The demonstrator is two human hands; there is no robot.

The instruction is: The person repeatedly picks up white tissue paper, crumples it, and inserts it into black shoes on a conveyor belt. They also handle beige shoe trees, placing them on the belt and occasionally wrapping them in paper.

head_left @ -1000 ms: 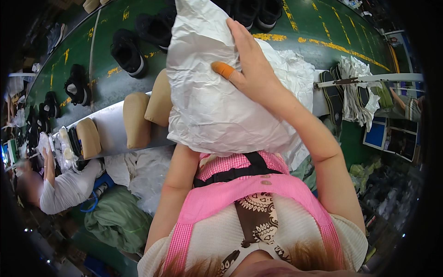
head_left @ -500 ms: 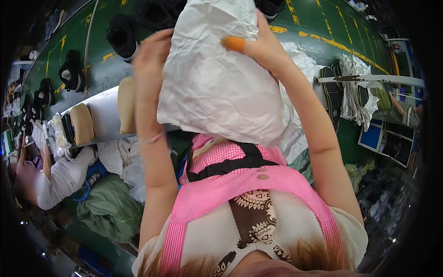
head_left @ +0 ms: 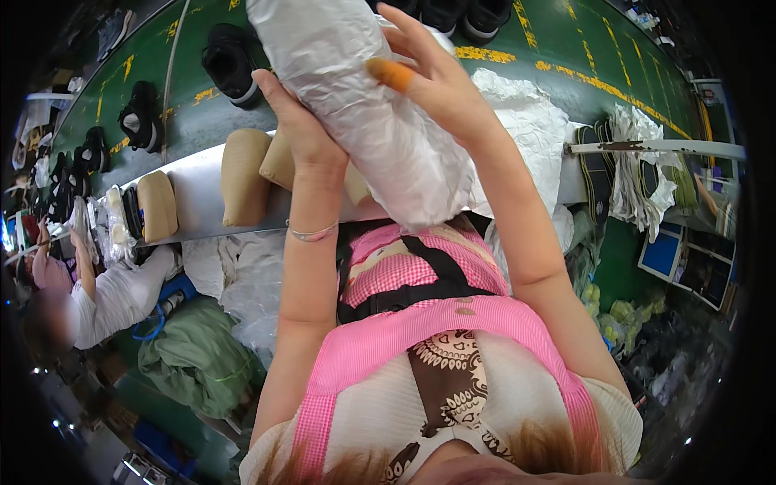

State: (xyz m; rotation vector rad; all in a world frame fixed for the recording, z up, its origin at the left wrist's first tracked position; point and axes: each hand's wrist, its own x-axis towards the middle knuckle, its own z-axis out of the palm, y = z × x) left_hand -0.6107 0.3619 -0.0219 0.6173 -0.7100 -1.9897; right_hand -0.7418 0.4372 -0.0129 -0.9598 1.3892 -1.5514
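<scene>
A crinkled white paper bundle point(head_left: 388, 121), folded into a long roll, hangs tilted before me over the bench edge; what is inside it cannot be seen. My left hand point(head_left: 311, 133) grips its left side, the fingers hidden behind the paper and the thumb sticking out. On the other side, my right hand point(head_left: 444, 93) holds the bundle, its orange-wrapped thumb lying over the paper and its index finger stretched upward. Tan rounded blocks point(head_left: 245, 178) lie on the bench near my left wrist. Loose white paper sheets point(head_left: 521, 137) are beside my right forearm.
A green conveyor-like surface point(head_left: 182, 52) with yellow marks carries several black shoes point(head_left: 230, 65) beyond the metal bench point(head_left: 198, 190). A white rail point(head_left: 655, 146) juts in at right, near hanging strips point(head_left: 634, 162). A co-worker point(head_left: 121, 291) sits at left beside a green sack point(head_left: 194, 356).
The wide white paper has become a narrower, tilted roll. My left hand has moved right and nearer, uncovering more tan blocks, and the right fingers have spread along the paper.
</scene>
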